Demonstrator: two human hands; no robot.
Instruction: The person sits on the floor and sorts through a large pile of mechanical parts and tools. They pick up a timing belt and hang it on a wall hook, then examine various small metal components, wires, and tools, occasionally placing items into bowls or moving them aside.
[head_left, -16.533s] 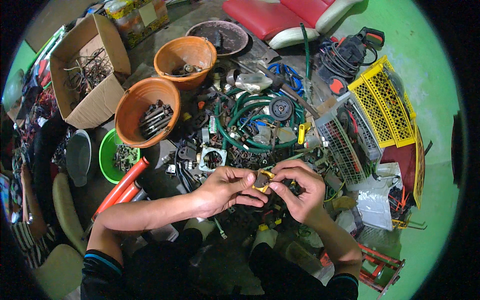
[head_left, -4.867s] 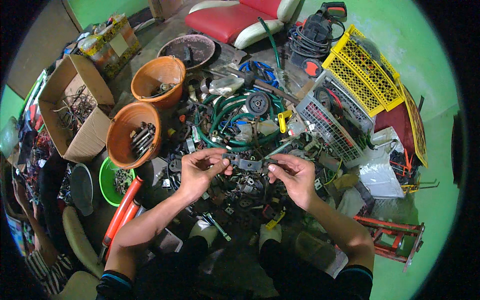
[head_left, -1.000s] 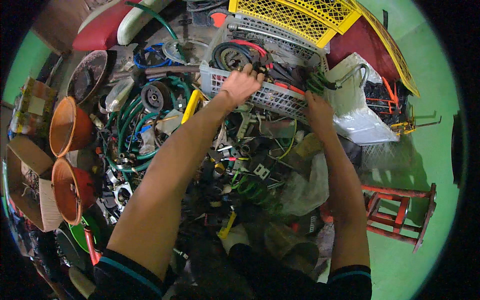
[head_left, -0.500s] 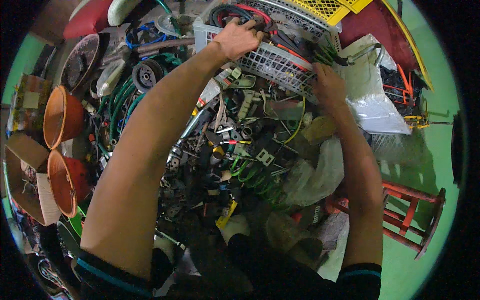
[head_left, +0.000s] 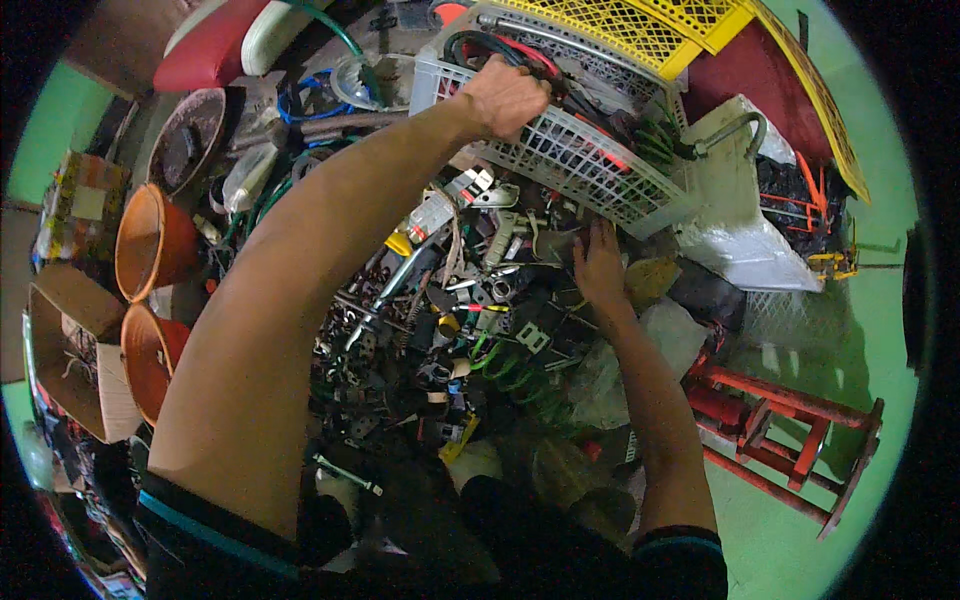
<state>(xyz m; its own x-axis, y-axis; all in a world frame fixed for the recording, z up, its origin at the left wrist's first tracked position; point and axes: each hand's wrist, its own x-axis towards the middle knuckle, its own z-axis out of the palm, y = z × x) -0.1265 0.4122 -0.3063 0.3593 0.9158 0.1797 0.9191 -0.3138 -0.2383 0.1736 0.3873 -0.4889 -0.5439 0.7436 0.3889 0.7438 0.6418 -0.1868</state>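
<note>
A white-grey plastic crate [head_left: 585,165] stands tilted at the far side of the pile, its lattice wall facing me. My left hand [head_left: 508,97] is closed over the crate's near rim at its left part. Black and red cables [head_left: 535,58] lie inside the crate, just behind that hand. My right hand [head_left: 601,268] is below the crate's lower edge, over the loose parts, fingers stretched out and holding nothing visible. Beneath both arms spreads a heap of metal parts [head_left: 430,330] with a green coiled hose [head_left: 515,375].
Two orange buckets [head_left: 150,245] and an open cardboard box [head_left: 70,350] stand at the left. A red metal frame [head_left: 790,430] lies on the green floor at the right. A white wrapped slab [head_left: 735,210] is beside the crate, a yellow crate [head_left: 640,30] behind it.
My right hand has let go of the crate's right end and moved down and left to the pile. My left hand stays on the rim; the whole view has shifted slightly.
</note>
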